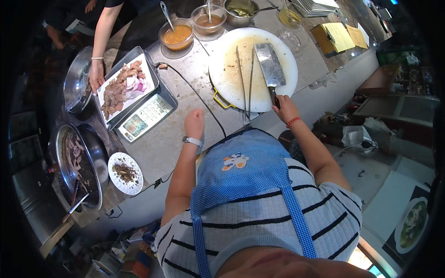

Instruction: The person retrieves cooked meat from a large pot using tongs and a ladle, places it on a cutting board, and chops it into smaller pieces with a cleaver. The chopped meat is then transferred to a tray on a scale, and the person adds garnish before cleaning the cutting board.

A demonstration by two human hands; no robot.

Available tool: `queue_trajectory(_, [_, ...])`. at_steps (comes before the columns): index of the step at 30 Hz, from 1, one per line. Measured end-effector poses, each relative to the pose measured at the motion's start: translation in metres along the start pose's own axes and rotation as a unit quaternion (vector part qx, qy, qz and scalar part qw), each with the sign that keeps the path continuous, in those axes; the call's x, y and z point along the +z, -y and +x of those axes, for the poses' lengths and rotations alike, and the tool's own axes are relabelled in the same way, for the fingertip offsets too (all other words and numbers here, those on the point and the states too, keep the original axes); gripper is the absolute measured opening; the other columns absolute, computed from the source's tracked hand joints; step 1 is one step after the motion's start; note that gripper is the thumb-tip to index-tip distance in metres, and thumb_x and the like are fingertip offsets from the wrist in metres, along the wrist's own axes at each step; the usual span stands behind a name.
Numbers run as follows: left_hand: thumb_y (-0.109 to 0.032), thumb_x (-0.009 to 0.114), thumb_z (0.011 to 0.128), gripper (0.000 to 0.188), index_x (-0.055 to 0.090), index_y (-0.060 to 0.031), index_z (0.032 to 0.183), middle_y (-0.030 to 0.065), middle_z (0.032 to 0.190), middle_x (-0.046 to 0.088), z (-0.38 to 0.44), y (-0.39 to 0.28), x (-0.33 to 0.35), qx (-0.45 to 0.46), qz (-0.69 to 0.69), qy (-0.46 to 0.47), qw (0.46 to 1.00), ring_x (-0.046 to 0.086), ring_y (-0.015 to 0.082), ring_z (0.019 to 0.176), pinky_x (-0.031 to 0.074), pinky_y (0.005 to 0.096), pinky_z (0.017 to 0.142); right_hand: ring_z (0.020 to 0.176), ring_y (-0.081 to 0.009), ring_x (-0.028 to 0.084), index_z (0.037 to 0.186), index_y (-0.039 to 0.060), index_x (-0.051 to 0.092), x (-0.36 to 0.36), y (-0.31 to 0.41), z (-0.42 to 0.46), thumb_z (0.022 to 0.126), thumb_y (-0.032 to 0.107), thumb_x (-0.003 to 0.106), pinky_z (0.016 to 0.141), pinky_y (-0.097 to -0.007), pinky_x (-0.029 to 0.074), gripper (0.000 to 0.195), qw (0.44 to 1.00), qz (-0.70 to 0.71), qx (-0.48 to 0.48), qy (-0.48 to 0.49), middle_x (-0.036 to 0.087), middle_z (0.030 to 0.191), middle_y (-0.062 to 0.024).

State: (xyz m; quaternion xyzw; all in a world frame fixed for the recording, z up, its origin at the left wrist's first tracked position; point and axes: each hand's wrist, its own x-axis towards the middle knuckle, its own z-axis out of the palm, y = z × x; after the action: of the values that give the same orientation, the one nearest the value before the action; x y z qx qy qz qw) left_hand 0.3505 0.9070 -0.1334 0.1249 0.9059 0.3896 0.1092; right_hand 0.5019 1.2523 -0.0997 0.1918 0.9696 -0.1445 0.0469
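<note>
My right hand point(286, 108) grips the dark handle of a cleaver point(270, 64), whose broad blade lies flat over a round white cutting board point(222, 59). Left of the blade, metal tongs point(241, 80) rest on the board, their joined end at its near edge. My left hand point(194, 121), fingers curled, is over the table's near part and seems to hold nothing. Beyond it to the left stands a digital scale point(142, 116) bearing a metal tray point(153, 62). In the tray is a white plate point(147, 91) of sliced meat point(120, 87) and cut onion point(135, 87); another person's hand point(97, 78) touches its far left edge.
Steel basins point(100, 166) with meat and a white plate of dried spices point(126, 173) stand at left. Bowls of orange sauce point(177, 35) and brown liquid point(208, 22) and a steel pot point(241, 21) stand behind. A black cable point(196, 92) crosses the table. A notebook point(337, 36) lies back right.
</note>
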Motion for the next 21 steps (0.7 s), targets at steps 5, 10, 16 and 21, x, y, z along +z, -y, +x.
queue_trajectory(5, [-0.029, 0.055, 0.090, 0.030, 0.060, -0.0030, 0.076, 0.0179, 0.076, 0.059, -0.031, -0.040, 0.045, 0.089, -0.002, 0.080, 0.993, 0.057, 0.0379, 0.076, 0.046, 0.0452, 0.067, 0.088, -0.0349, 0.060, 0.114, 0.0068, 0.051, 0.001, 0.006, 0.022, 0.077, 0.020, 0.071, 0.074, -0.0431, 0.050, 0.044, 1.000, -0.017, -0.021, -0.016, 0.058, 0.096, -0.0178])
queue_trajectory(10, [-0.027, 0.064, 0.085, 0.032, 0.055, -0.0001, 0.099, 0.0180, 0.092, 0.058, -0.030, -0.085, 0.074, 0.139, -0.004, 0.085, 0.987, 0.058, 0.0361, 0.088, 0.047, 0.0418, 0.073, 0.086, -0.0379, 0.061, 0.111, 0.0065, 0.049, -0.003, 0.010, 0.034, 0.079, 0.020, 0.069, 0.073, -0.0461, 0.050, 0.040, 0.999, -0.023, -0.023, 0.022, 0.059, 0.096, -0.0204])
queue_trajectory(16, [-0.025, 0.069, 0.080, 0.055, 0.043, 0.0021, 0.120, 0.0213, 0.109, 0.051, -0.029, -0.121, 0.112, 0.036, 0.073, 0.073, 0.994, 0.055, 0.0368, 0.096, 0.048, 0.0420, 0.079, 0.082, -0.0347, 0.064, 0.097, 0.0047, 0.058, -0.027, -0.012, 0.071, 0.083, 0.030, 0.066, 0.070, -0.0443, 0.050, 0.030, 0.992, 0.042, -0.092, 0.082, 0.065, 0.083, -0.0165])
queue_trajectory(21, [-0.012, 0.060, 0.079, 0.042, 0.045, 0.0010, 0.115, 0.0221, 0.104, 0.055, -0.044, -0.128, 0.143, -0.077, 0.087, -0.014, 0.993, 0.058, 0.0383, 0.092, 0.048, 0.0459, 0.077, 0.065, -0.0111, 0.058, 0.105, 0.0039, 0.061, -0.027, -0.098, 0.171, 0.093, 0.027, 0.056, 0.055, -0.0250, 0.047, 0.027, 0.837, 0.505, 0.189, 0.092, 0.062, 0.075, -0.0047])
